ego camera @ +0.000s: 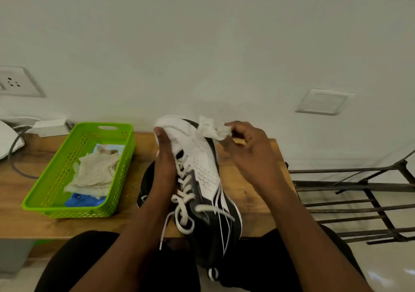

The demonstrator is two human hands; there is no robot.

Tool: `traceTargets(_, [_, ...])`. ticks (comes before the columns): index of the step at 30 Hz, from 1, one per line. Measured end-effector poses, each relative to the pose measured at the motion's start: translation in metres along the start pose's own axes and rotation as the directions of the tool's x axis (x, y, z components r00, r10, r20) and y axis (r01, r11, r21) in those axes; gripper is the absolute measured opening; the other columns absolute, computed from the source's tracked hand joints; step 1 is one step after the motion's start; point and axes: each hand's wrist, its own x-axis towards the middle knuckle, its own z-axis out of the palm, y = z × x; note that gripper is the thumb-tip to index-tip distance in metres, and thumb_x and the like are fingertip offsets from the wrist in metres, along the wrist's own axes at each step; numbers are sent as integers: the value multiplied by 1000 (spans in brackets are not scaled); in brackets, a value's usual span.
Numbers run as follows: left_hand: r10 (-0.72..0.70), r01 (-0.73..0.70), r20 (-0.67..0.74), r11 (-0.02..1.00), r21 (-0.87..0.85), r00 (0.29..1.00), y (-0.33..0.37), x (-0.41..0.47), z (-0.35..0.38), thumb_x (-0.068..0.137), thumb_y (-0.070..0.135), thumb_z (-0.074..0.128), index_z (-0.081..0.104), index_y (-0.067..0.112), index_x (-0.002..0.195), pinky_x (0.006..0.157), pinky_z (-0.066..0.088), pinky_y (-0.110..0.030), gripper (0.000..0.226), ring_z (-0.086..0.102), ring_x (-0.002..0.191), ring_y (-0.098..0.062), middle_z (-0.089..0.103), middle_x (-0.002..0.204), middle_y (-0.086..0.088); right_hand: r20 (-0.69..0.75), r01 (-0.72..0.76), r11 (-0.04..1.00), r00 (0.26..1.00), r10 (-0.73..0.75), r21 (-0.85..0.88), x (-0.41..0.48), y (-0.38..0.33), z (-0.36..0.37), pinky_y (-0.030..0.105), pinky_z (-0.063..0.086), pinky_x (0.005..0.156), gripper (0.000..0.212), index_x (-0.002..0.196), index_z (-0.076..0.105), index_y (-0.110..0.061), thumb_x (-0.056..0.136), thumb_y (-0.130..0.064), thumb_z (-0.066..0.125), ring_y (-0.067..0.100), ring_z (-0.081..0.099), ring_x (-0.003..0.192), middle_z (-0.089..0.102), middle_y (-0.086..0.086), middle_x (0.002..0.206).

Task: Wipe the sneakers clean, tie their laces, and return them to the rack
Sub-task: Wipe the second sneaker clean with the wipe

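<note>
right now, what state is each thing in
sneaker, tilted, held up by the left hand
laces, untied, ends hanging loose
wipe, crumpled, against the sneaker's toe
left hand, holds the sneaker
right hand, pinches the wipe
green basket, upright, crumpled cloth inside
second sneaker, on the table, mostly hidden

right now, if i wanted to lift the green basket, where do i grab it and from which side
Take the green basket by the oval handle slot in its far short wall, reaching over from above and hooking through it. That cut-out is the only handle in view; the long walls slope outward, and cloths lie inside.
</note>
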Motion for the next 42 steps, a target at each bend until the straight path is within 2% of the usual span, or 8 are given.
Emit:
traceTargets(6, [-42, 54, 183, 997, -62, 982, -14, 1, 3, 84, 84, 37, 58, 21, 139, 118, 32, -43, 87, 53, 133, -32, 56, 144, -13, -101, 302, 906, 934, -344, -297, 0, 6, 19, 18, 50, 76, 22, 101, 74, -12, 88, 2, 63, 8, 63, 84, 69, 2, 92])
traceTargets(9, [-93, 120, 181, 983, -143, 979, -15, 6, -4, 72, 93, 42, 69, 21, 125, 110, 42, -53, 94, 66, 117, -32, 71, 123, -13, -61, 252, 901, 955, -291, -354, -11, 16, 13, 4, 41, 69, 28, 103, 75, -11, 84, 5, 64, 6, 60, 74, 68, 3, 87])
traceTargets(13, [-27, 30, -35, 996, 87, 999, -10, 2, 1, 81, 85, 39, 75, 15, 105, 75, 60, -30, 83, 76, 87, -22, 79, 93, -5, 117, 76, 885, 993, -24, -460, -20, 28, -5, 7, 39, 60, 27, 92, 78, -17, 81, 3, 64, -2, 54, 62, 69, -7, 79])
traceTargets(19, [117, -118, 15, 986, 117, 993, -10, -3, 17, 89, 67, 55, 74, 19, 97, 87, 59, -53, 52, 75, 88, -24, 78, 91, -6, 59, 296, 838, 951, -304, -458, -16, 9, 18, 23, 48, 68, 25, 107, 73, -10, 86, -1, 63, 14, 57, 79, 60, 4, 89])
traceTargets(25, [86, -98, 60, 966, 239, 994, -20, -2, 19, 87, 70, 53, 74, 16, 91, 81, 61, -46, 59, 75, 81, -21, 77, 85, -5, 298, 243, 798, 951, -83, -552, -16, 16, 9, 31, 49, 73, 20, 102, 75, -15, 88, -10, 61, 20, 61, 83, 66, 6, 95])
traceTargets(30, [-234, 182, 107, 915, 361, 966, -27, 34, 59, 79, 83, 47, 64, 10, 118, 93, 56, -47, 85, 69, 101, -29, 73, 112, -9, -174, -106, 936, 984, 48, -337, -4, 40, -32, 30, 49, 68, 15, 90, 75, -18, 87, -11, 62, 10, 60, 71, 69, -4, 81])
traceTargets(34, [-402, 218, 197, 774, 594, 894, -41, 64, 89, 84, 81, 42, 48, 5, 141, 99, 46, -35, 94, 58, 124, -34, 58, 138, -13, -142, -316, 888, 948, 283, -335, 3, 67, -42, 29, 37, 55, 13, 82, 66, -6, 89, -10, 56, 13, 51, 60, 63, 2, 73])
traceTargets(42, [-271, 142, 78, 703, 697, 959, -42, 89, 77, 100, 26, 53, 55, 0, 130, 98, 45, -33, 40, 59, 119, -32, 60, 134, -20, 70, -297, 806, 921, 383, -512, 19, 86, -37, 25, 23, 47, 23, 68, 45, -12, 89, -7, 49, 12, 41, 58, 47, 0, 67])
